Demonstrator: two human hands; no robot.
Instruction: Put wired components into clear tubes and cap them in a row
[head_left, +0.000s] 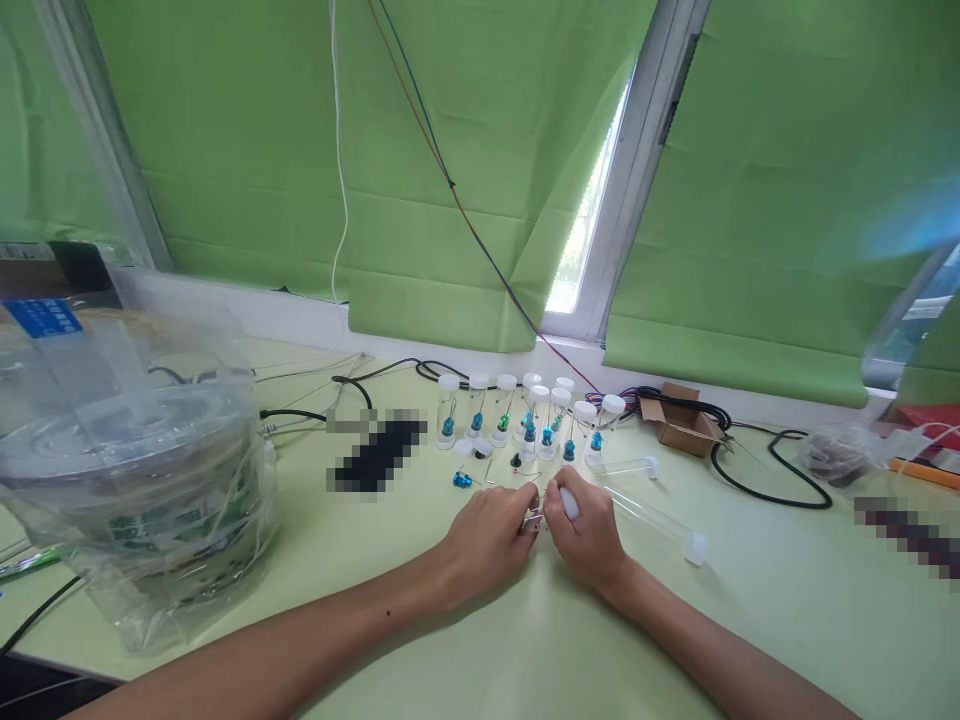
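Observation:
In the middle of the table, my left hand (491, 530) is closed with its fingertips around a small piece that they mostly hide. My right hand (591, 528), close beside it, grips a white-handled tool (570, 503). A thin metal shaft shows in the gap between the hands, pointing at what the left fingers pinch. Just beyond lie a loose blue metal part (462, 480), a small bent metal key (489, 471) and a small black piece (516, 461). Behind them stand several clear tubes (506, 412) with white caps, holding blue or green parts and thin wires.
Two clear tubes lie to the right, one of them a long tube (652, 520). An opened cardboard box (684, 430) and black cables (780, 503) sit farther right. A large plastic-wrapped tub (142, 480) stands at left. Green blinds (480, 120) hang behind the table.

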